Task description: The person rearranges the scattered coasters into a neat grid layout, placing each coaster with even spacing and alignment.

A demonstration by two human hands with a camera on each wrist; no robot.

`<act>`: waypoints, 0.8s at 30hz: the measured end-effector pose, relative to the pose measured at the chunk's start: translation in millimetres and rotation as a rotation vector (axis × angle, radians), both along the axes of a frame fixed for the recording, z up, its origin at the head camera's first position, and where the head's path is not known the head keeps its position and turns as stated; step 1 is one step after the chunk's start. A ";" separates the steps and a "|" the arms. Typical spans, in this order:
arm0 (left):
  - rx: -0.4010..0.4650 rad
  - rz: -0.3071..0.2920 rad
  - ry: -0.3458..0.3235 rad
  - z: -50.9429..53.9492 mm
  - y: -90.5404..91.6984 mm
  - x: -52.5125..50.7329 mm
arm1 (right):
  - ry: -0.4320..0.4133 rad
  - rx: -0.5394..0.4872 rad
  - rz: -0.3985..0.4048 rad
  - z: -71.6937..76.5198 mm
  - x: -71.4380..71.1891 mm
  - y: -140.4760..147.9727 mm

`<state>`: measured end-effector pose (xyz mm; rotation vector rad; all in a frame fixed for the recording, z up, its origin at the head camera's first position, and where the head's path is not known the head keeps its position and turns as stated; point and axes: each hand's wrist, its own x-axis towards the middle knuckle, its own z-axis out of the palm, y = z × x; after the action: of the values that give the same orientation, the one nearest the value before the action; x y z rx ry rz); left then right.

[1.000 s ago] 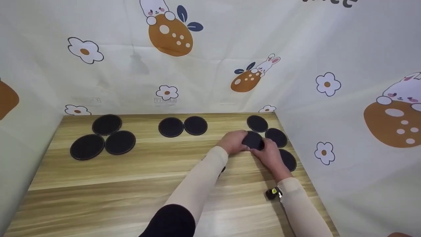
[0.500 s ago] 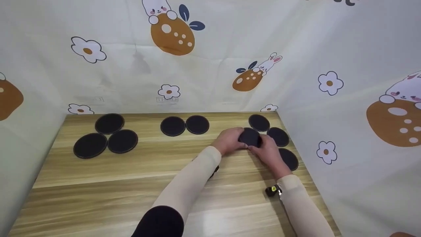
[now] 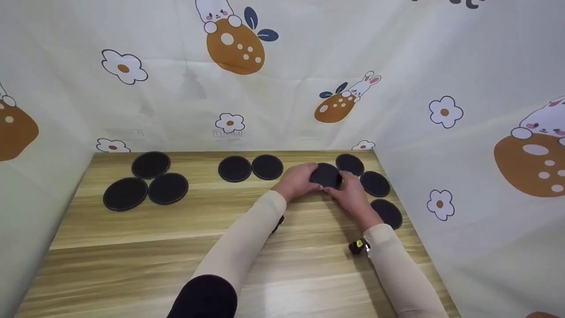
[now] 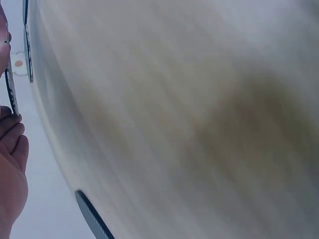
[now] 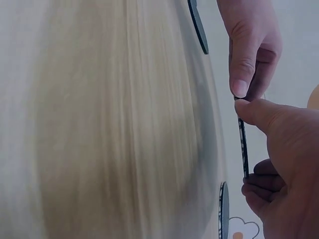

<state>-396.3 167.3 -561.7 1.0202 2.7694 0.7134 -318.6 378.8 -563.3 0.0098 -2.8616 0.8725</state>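
Observation:
A thin black round coaster [image 3: 325,175] is held between both hands, just left of the right-hand group. My left hand [image 3: 298,180] grips its left edge, while the right hand [image 3: 353,196] pinches the opposite edge with thumb and fingers. Seen edge-on in the right wrist view, the coaster [image 5: 243,144] is clear of the tabletop, and the two thumbs nearly meet at its near edge. Beside the right hand lie similar coasters at the back [image 3: 350,164], the middle [image 3: 375,183] and the front [image 3: 386,213] of a curved row.
Two touching coasters, one at left [image 3: 235,168] and one at right [image 3: 267,167], lie near the back edge. A cluster of three, including a front coaster [image 3: 125,194], is at the far left. Patterned cloth walls [image 3: 282,101] enclose the wooden table [image 3: 176,238].
Both hands have carried the coaster leftward and a little toward the back, away from the right-hand group. The coasters lying on the table keep their arrangement; the head view has shifted slightly.

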 end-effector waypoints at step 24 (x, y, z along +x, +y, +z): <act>0.053 0.091 0.010 14.2 -57.3 -26.8 | 0.056 -0.036 0.110 14.5 -45.9 -45.3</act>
<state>-423.1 110.0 -547.5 0.9134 2.8354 0.7992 -364.5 333.5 -548.8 0.1861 -2.8160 0.9280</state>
